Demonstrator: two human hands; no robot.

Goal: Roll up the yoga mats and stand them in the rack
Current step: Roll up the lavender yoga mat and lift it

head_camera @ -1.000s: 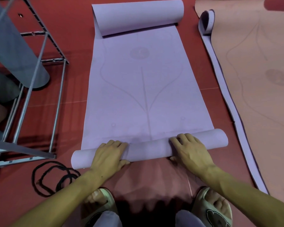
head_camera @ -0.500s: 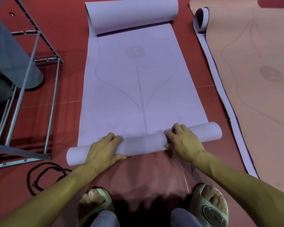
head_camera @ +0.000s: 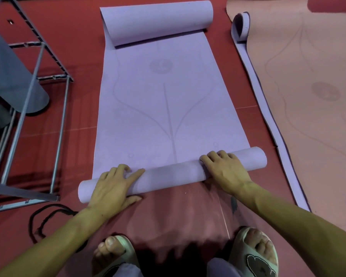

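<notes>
Both hands — left hand (head_camera: 113,185), right hand (head_camera: 226,169) — grip the lilac mat (head_camera: 168,108)'s rolled near edge, fingers curled over.

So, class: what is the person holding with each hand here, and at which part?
Both hands hold the rolled near end of the purple yoga mat: the left hand near the roll's left end, the right hand right of its middle, fingers curled over the top.
</notes>
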